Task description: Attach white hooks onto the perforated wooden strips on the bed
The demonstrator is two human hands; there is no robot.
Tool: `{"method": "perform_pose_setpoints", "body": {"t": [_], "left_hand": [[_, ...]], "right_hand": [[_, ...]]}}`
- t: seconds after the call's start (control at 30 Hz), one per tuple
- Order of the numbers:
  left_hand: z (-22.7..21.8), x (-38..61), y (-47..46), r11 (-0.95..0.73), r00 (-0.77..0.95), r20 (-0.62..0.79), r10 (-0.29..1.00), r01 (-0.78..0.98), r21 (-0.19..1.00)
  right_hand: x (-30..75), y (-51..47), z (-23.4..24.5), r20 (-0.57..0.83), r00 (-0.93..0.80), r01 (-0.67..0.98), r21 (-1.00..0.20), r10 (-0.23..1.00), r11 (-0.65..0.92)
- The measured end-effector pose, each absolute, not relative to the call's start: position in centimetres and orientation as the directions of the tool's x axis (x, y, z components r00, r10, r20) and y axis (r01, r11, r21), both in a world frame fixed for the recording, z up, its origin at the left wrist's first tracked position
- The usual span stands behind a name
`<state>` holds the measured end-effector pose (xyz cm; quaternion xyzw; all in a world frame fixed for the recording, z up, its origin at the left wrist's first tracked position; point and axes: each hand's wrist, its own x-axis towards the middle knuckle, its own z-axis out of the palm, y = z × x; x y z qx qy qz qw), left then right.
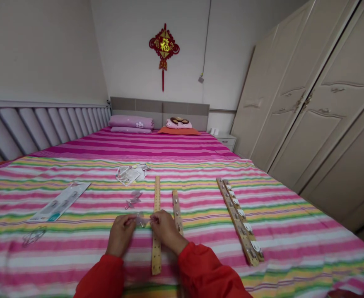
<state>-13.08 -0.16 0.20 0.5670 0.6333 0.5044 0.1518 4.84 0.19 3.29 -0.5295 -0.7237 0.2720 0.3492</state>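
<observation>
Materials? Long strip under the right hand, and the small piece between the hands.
The long strip looks like bare pale wood: matte, tan, no visible gloss. The small piece at the left hand and right hand seems clear plastic: see-through, though small and blurred.

The left hand [120, 235] and right hand [166, 231] are held close together, backs up, fingertips pinched and pointing inward toward each other. Red sleeves [99, 277] cover both forearms, which angle up and inward from the bottom of the view to the wrists.
</observation>
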Motion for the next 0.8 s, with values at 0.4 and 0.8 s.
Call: {"method": "perform_pose_setpoints", "body": {"t": [0.4,0.8], "left_hand": [[1.6,-13.1,-1.8,-0.125,-0.290,0.219,0.932,0.309,0.943],[3.5,-13.1,-2.6,-0.048,-0.298,0.135,0.945,0.281,0.958]], "right_hand": [[2.6,0.6,3.7,0.179,-0.216,0.735,-0.618,0.960,0.280],[2.8,0.4,5.1,0.196,-0.248,0.719,-0.619,0.949,0.315]]}}
